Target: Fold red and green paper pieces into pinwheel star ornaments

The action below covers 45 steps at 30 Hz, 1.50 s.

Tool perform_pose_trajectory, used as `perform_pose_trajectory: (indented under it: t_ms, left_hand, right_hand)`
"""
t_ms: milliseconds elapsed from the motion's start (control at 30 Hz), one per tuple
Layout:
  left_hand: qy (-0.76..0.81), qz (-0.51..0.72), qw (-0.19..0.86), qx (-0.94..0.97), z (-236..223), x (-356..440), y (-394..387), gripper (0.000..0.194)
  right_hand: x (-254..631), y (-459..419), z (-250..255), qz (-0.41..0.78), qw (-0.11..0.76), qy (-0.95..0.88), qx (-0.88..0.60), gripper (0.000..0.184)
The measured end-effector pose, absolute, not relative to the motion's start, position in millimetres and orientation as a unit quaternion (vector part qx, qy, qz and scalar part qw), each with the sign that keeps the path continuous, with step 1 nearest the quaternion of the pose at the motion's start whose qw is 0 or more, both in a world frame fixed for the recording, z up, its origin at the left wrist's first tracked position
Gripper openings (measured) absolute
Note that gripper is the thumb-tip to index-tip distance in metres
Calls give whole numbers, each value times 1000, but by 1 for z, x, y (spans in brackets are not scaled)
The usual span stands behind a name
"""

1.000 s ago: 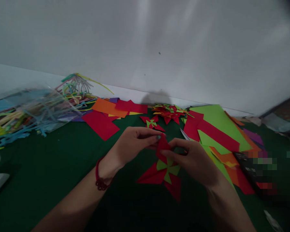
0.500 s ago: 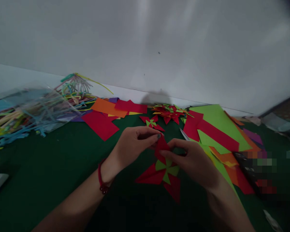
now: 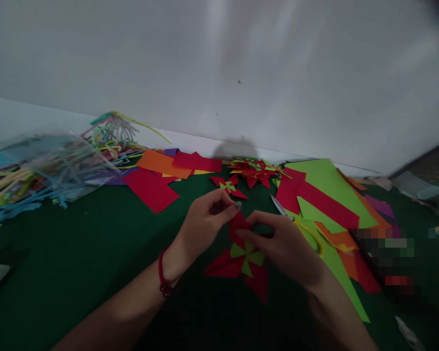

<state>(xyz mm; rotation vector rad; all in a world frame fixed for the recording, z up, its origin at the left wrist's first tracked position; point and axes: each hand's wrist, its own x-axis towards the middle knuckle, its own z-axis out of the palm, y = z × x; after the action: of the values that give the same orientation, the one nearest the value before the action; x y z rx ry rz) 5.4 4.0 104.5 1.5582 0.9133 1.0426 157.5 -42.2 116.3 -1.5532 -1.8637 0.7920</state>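
Note:
Between both hands is a red paper pinwheel [image 3: 225, 264] with light green wedges crossing at its middle. My left hand [image 3: 207, 217] is closed, its thumb and fingers pinching the tip of the pinwheel's upper red blade. My right hand [image 3: 283, 241] grips the same blade lower down, near the green centre, and covers the pinwheel's right side. Two other red points hang toward the lower left and lower right. Just beyond my hands lies a smaller-looking red and green pinwheel [image 3: 219, 181]. Scissors [image 3: 278, 204] with yellow handles rest beside my right hand, partly hidden by it.
A pile of red and green paper pinwheels [image 3: 254, 171] lies by the wall. Red paper [image 3: 151, 190] and orange paper [image 3: 163, 163] are at the left, near a plastic bag [image 3: 73, 161] of pipe cleaners. Green sheets [image 3: 318, 187] and red strips lie at right.
Both hands and the pinwheel have shifted slightly left and toward me. My left hand still pinches the blade tip. More of the scissors' yellow handle shows beside my right hand.

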Motion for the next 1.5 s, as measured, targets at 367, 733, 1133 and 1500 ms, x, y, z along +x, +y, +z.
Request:
perform_pose_trajectory:
  t_ms: [367,733,1133,1500]
  left_hand:
    - [368,553,498,558,99,3,20,36]
    - [365,439,560,601,94,12,5,24]
    - [436,501,326,673,106,-5,16,38]
    - [372,340,487,713,112,-6,6,14]
  right_hand:
    - [163,-25,96,234,635,-444,-587,19]
    - [155,-25,89,343,687,-354,-534,20]
    - [169,-31,107,314,378,-625,-607,24]
    - [159,-41,109,368,282,-697,-547,12]
